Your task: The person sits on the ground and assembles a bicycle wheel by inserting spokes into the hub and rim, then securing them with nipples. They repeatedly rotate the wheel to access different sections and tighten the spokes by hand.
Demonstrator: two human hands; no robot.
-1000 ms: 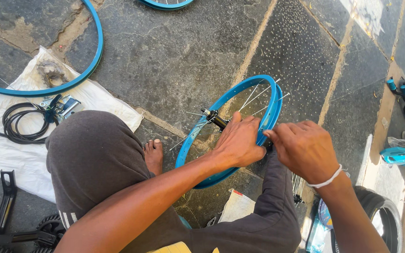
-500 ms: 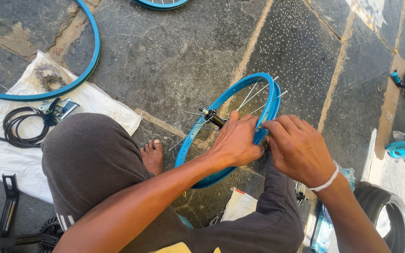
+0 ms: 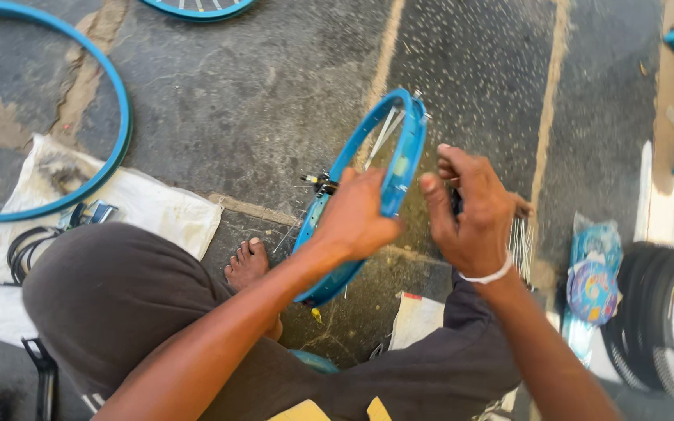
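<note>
Hands were both busy on the small blue wheel rim [image 3: 399, 156], which stood upright over the stone floor [image 3: 259, 117] between the knees. Left hand [image 3: 360, 214] gripped its edge; right hand [image 3: 473, 206] was curled just beside it, maybe pinching a spoke, hard to tell. Bigger blue rim [image 3: 115, 148] lay off left.

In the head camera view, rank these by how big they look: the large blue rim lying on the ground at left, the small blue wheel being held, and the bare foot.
1. Large blue rim on the ground, though cut off by the frame.
2. Small blue wheel, gripped by the left hand; being nearer the camera enlarges it.
3. Bare foot, clearly smallest.
</note>
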